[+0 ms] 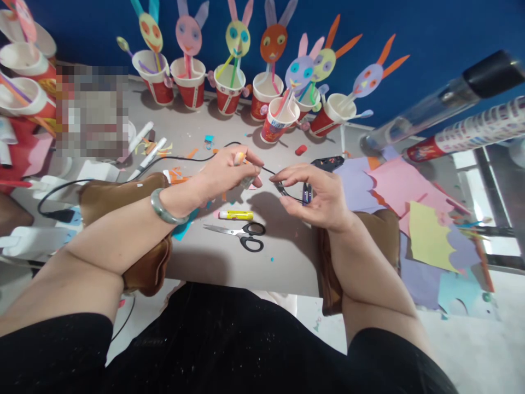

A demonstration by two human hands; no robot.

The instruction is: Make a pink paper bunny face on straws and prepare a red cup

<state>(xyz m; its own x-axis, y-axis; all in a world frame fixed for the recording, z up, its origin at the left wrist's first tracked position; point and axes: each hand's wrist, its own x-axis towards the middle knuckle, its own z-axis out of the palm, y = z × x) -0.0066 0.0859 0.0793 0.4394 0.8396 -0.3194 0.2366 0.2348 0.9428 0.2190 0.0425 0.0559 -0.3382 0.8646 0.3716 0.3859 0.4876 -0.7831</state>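
Observation:
My left hand point(235, 168), a green bangle on its wrist, is closed around a small translucent item with an orange-yellow end point(239, 158); its kind is unclear. Opposite it, my right hand point(318, 192) curls into a C shape. A dark, thin piece point(281, 188) sits at its fingertips, in line with a black cord point(197, 159) running across the table. A purple-blue part point(307, 193) shows inside the curled fingers. Below the hands lie a yellow glue stick point(235, 215) and black-handled scissors point(241, 232). Behind the right hand is a black object point(328, 163), partly hidden.
Paper cups with rabbit faces point(192, 90) line the back. Coloured paper sheets point(430, 235) lie on the right, beside a clear tube point(422, 115) and stacked cups point(463, 131). White markers point(150, 156) and paper scraps are at left. Brown cushions point(123, 202) lie under both forearms.

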